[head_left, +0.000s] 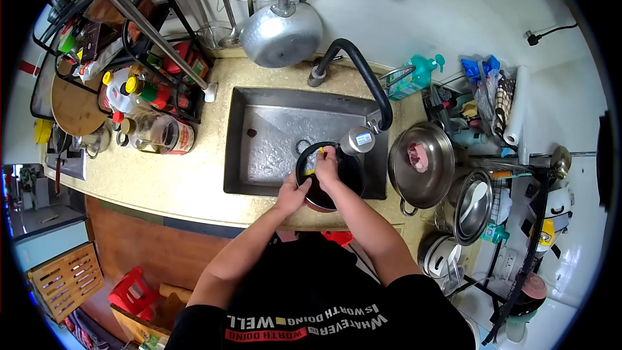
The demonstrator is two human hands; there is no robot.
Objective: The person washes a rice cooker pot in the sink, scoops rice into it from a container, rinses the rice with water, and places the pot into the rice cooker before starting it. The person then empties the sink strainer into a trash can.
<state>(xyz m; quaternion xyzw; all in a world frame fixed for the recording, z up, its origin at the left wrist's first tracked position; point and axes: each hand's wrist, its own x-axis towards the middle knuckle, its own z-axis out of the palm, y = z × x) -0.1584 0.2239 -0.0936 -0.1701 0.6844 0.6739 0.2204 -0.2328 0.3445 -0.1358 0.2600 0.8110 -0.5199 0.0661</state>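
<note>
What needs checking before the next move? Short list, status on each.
1. Left hand gripping dark pot at its side: ok.
2. Right hand holding yellow pad: ok.
3. Pot wholly inside sink outline: not ok, it overlaps the front edge in view.
4. Water off at faucet head: cannot tell.
5. Pot interior clean: cannot tell, too dark.
6. Meat contained in steel bowl: ok.

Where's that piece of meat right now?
In the head view, the meat lies in the round metal pan, just right of the sink.
</note>
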